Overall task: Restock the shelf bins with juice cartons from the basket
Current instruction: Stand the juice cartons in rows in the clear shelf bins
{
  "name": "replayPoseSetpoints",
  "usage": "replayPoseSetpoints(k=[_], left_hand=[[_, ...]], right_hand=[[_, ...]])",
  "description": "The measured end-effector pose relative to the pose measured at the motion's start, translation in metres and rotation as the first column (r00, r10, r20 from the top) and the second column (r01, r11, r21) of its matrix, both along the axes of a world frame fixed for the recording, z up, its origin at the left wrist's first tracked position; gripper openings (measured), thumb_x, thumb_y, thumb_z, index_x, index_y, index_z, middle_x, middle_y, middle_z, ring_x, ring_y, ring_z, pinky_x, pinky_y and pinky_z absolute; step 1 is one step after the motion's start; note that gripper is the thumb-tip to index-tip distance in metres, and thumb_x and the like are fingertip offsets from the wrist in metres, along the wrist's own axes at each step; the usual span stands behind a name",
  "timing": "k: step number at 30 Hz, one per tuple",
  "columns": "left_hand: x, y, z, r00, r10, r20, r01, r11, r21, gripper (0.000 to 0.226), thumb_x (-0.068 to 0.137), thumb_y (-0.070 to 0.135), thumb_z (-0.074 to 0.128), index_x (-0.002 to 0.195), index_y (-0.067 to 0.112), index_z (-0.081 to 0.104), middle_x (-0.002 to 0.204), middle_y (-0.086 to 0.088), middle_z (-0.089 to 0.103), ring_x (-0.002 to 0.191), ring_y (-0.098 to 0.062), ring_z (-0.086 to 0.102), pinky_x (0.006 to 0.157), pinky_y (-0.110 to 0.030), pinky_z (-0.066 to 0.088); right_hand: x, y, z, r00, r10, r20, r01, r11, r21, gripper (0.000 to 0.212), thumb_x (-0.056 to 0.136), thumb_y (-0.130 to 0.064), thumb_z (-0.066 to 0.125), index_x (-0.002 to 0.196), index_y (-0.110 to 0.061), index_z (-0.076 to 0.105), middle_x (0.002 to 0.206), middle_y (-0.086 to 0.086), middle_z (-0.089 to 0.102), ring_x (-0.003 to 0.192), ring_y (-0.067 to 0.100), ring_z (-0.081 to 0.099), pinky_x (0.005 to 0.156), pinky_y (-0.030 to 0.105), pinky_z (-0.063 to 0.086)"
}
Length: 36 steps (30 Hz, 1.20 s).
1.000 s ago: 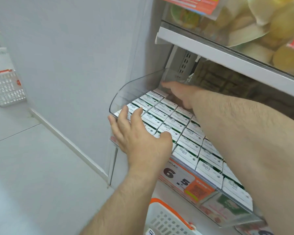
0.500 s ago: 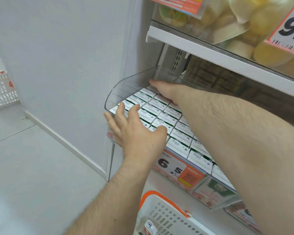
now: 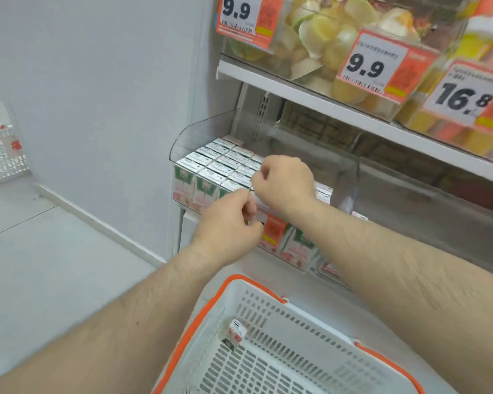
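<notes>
A clear shelf bin (image 3: 205,132) holds tight rows of white-topped juice cartons (image 3: 219,163) with green and pink fronts. Both hands hover at the bin's front edge with fingers curled. My left hand (image 3: 231,223) is in front of the orange price tag, and I see nothing in it. My right hand (image 3: 285,180) is a loose fist just above the front row of cartons, and it covers some of them. Below stands the white basket (image 3: 310,317) with its orange rim. One small carton (image 3: 236,331) lies in it.
To the right sits a second clear bin (image 3: 410,200). The shelf above (image 3: 339,106) carries tubs of cut fruit with price tags 9.9 and 16.8. Another white basket (image 3: 0,155) rests on the floor at far left, beside a grey wall (image 3: 97,81).
Both hands have pulled back from the cartons to the bin's front edge and their fingers have curled in. The view has tilted up and back, showing the basket and upper shelf.
</notes>
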<state>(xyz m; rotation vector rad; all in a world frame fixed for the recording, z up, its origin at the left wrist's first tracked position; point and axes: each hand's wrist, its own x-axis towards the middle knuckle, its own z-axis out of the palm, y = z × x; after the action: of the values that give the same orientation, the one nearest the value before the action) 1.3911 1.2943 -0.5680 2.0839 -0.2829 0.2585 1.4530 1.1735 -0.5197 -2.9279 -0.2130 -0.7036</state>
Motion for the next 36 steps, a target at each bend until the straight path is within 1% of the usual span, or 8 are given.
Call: replayPoseSetpoints(k=[4, 9, 14, 16, 21, 23, 27, 36], left_hand=[[-0.024, 0.002, -0.011, 0.983, -0.143, -0.116, 0.167, 0.955, 0.243, 0.012, 0.078, 0.017, 0.062, 0.082, 0.024, 0.053, 0.082, 0.003, 0.063, 0.081, -0.02, 0.058, 0.065, -0.027, 0.04], [-0.048, -0.01, -0.044, 0.921, -0.253, -0.298, 0.362, 0.838, 0.408, 0.01, 0.079, 0.027, 0.058, 0.086, 0.02, 0.059, 0.084, 0.003, 0.066, 0.084, -0.021, 0.061, 0.064, -0.027, 0.045], [-0.068, -0.027, -0.088, 0.823, -0.247, -0.511, 0.536, 0.634, 0.557, 0.019, 0.088, 0.019, 0.059, 0.107, 0.02, 0.06, 0.108, 0.002, 0.062, 0.098, -0.016, 0.055, 0.075, -0.022, 0.04], [-0.069, -0.028, -0.108, 0.793, -0.197, -0.577, 0.579, 0.537, 0.613, 0.03, 0.089, 0.022, 0.059, 0.119, 0.017, 0.06, 0.12, 0.001, 0.062, 0.108, -0.019, 0.057, 0.086, -0.027, 0.046], [-0.086, -0.034, -0.168, 0.743, -0.07, -0.665, 0.621, 0.441, 0.648, 0.033, 0.092, 0.019, 0.052, 0.125, 0.013, 0.057, 0.127, -0.005, 0.059, 0.115, -0.024, 0.056, 0.093, -0.033, 0.048], [-0.096, -0.038, -0.197, 0.669, -0.032, -0.743, 0.698, 0.373, 0.612, 0.028, 0.094, 0.018, 0.052, 0.121, 0.011, 0.056, 0.124, -0.005, 0.058, 0.108, -0.024, 0.057, 0.084, -0.033, 0.047], [-0.109, -0.038, -0.248, 0.626, 0.087, -0.775, 0.696, 0.388, 0.605, 0.026, 0.095, 0.014, 0.05, 0.12, 0.008, 0.051, 0.119, -0.01, 0.058, 0.101, -0.025, 0.06, 0.077, -0.032, 0.048], [-0.118, -0.033, -0.329, 0.628, 0.248, -0.737, 0.618, 0.416, 0.667, 0.051, 0.093, 0.01, 0.051, 0.141, 0.013, 0.033, 0.141, -0.017, 0.03, 0.127, -0.037, 0.044, 0.102, -0.045, 0.044]], right_hand=[[-0.068, -0.008, -0.028, 0.896, 0.328, 0.298, -0.341, 0.94, -0.009, 0.023, 0.071, -0.026, 0.05, 0.051, -0.015, 0.05, 0.053, 0.008, 0.054, 0.054, 0.033, 0.052, 0.054, 0.033, 0.039], [-0.13, -0.043, -0.098, 0.86, 0.391, 0.329, -0.427, 0.903, 0.041, 0.023, 0.074, -0.021, 0.054, 0.053, -0.012, 0.053, 0.052, 0.004, 0.05, 0.053, 0.027, 0.048, 0.056, 0.033, 0.039], [-0.165, -0.066, -0.174, 0.984, 0.177, 0.026, -0.178, 0.952, 0.251, 0.027, 0.075, -0.03, 0.047, 0.054, -0.014, 0.054, 0.055, 0.002, 0.057, 0.056, 0.028, 0.055, 0.055, 0.03, 0.046], [-0.179, -0.068, -0.196, 0.955, 0.126, -0.27, -0.056, 0.966, 0.254, 0.023, 0.081, -0.03, 0.05, 0.063, -0.018, 0.055, 0.068, 0.001, 0.061, 0.069, 0.027, 0.059, 0.062, 0.033, 0.049], [-0.221, -0.05, -0.263, 0.33, 0.173, -0.928, -0.179, 0.977, 0.119, 0.04, 0.098, -0.039, 0.045, 0.137, -0.032, 0.047, 0.132, 0.004, 0.053, 0.114, 0.027, 0.056, 0.09, 0.041, 0.05], [-0.231, -0.04, -0.289, 0.184, 0.192, -0.964, -0.151, 0.975, 0.166, 0.049, 0.098, -0.044, 0.043, 0.146, -0.036, 0.035, 0.143, 0.006, 0.045, 0.119, 0.029, 0.053, 0.096, 0.044, 0.048], [-0.242, -0.031, -0.337, 0.119, 0.22, -0.968, 0.1, 0.967, 0.232, 0.08, 0.094, -0.055, 0.049, 0.157, -0.034, 0.005, 0.157, 0.008, 0.034, 0.126, 0.031, 0.052, 0.096, 0.04, 0.047], [-0.239, -0.017, -0.409, 0.199, 0.08, -0.977, 0.349, 0.926, 0.147, 0.104, 0.085, -0.07, 0.052, 0.156, -0.025, -0.01, 0.125, 0.009, 0.062, 0.096, 0.026, 0.066, 0.074, 0.035, 0.054]])
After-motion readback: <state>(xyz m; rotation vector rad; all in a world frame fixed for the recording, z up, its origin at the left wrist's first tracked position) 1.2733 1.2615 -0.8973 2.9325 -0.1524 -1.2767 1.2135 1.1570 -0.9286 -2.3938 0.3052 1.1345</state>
